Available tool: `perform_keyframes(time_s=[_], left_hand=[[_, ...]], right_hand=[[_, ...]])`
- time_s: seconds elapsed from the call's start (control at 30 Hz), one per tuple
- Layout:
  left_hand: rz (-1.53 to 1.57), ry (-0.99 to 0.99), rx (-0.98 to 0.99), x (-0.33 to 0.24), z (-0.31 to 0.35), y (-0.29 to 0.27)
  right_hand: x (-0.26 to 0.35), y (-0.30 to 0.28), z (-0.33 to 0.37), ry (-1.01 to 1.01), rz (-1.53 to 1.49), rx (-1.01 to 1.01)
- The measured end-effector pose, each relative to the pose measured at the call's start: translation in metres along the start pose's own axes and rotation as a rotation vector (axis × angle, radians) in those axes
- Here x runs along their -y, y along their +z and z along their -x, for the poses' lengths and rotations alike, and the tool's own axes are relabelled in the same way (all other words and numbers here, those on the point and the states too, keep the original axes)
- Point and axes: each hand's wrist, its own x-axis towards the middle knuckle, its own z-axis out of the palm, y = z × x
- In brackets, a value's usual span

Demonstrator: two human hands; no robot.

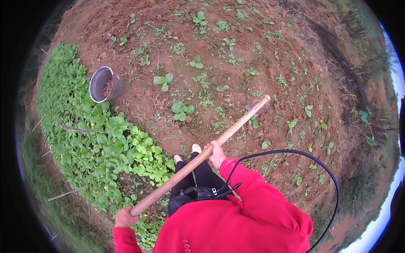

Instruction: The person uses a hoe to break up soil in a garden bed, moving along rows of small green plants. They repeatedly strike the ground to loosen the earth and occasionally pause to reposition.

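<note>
A long wooden-handled hoe (177,178) lies slantwise across my body, from lower left to upper right. My left hand (125,217) is wrapped round the handle's near end. Farther up the shaft, about the middle, my right hand (217,154) grips it too. At the far end a small greyish blade (254,109) shows beside the wood, close over the brown soil (270,84); whether it touches the ground I cannot tell. Small leafy seedlings (182,111) and low weeds (206,102) grow round the hoe's head.
A grey plastic bucket (118,88) with soil-coloured stuff inside leans at the edge of a dense green leafy bed (84,139) on the left. Sticks (82,129) poke out of that bed. A black cable (333,185) loops at my right side. Dark netting (337,50) borders the plot.
</note>
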Motion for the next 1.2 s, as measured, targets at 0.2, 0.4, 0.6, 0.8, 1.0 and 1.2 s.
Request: perform_keyframes(time_s=[0.2, 0.4, 0.6, 0.8, 1.0, 1.2], left_hand=[[-0.03, 0.29, 0.045, -0.135, -0.108, 0.033], [-0.049, 0.359, 0.039, -0.25, -0.124, 0.032], [-0.056, 0.265, 0.099, -0.177, -0.092, 0.015], [-0.075, 0.185, 0.052, -0.116, -0.069, 0.032], [0.001, 0.244, 0.021, -0.115, -0.095, 0.079], [0.061, 0.37, -0.05, -0.183, -0.132, 0.087]], right_hand=[[0.134, 0.034, -0.018, -0.363, -0.012, -0.027], [0.169, 0.046, -0.039, -0.372, 0.054, 0.036], [0.075, 0.058, -0.026, -0.23, 0.113, 0.075], [0.02, 0.046, -0.002, -0.007, 0.032, 0.157], [0.04, 0.032, -0.024, -0.033, 0.107, -0.036], [0.113, 0.025, -0.065, -0.185, 0.041, 0.017]])
